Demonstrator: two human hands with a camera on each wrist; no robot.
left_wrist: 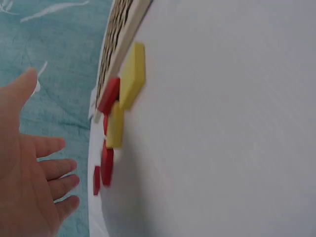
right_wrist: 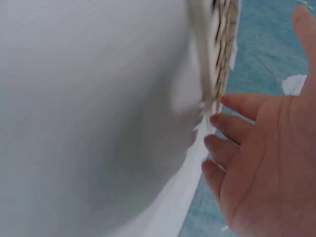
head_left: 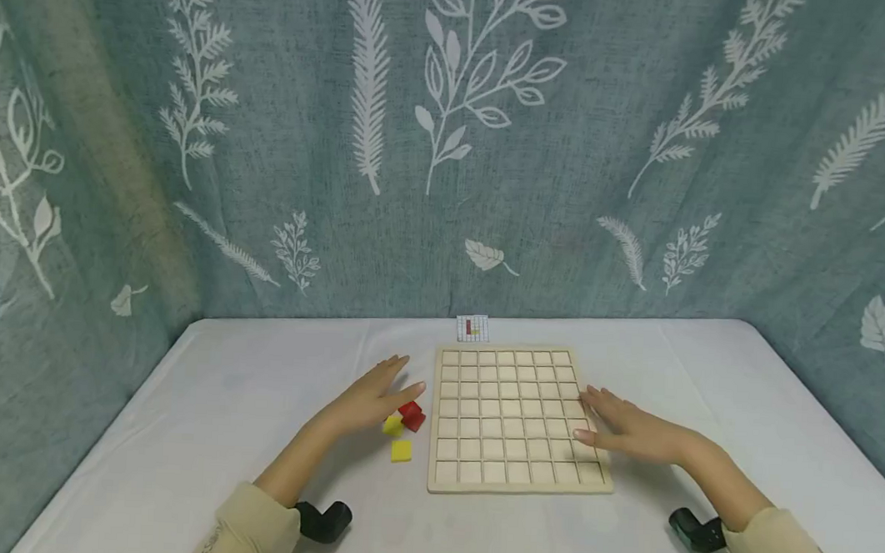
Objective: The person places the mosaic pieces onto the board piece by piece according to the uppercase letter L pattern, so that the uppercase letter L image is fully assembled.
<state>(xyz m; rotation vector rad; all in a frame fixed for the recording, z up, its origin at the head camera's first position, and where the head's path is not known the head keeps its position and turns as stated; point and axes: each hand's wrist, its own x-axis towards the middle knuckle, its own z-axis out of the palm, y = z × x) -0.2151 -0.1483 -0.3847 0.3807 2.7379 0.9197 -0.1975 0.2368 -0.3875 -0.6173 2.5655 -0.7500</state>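
Note:
A wooden grid board (head_left: pixel 521 487) lies flat on the white table, its square cells bare. My left hand (head_left: pixel 371 400) hovers over the left side with straight, spread fingers and holds nothing. Beneath and beside it lie red tiles (head_left: pixel 413 417) and yellow tiles (head_left: pixel 401 450), close to the board's left edge. The left wrist view shows several of them in a loose row, a yellow tile (left_wrist: pixel 132 76) nearest the camera. My right hand (head_left: pixel 633 428) is at the board's right edge, fingers extended and overlapping the rim in the head view, with nothing in it.
A small printed grid card (head_left: pixel 473 328) with red and yellow marks lies behind the board. A blue-green curtain with white leaf prints (head_left: pixel 445 226) hangs along the table's back and sides. Black devices (head_left: pixel 324 522) are strapped at both wrists.

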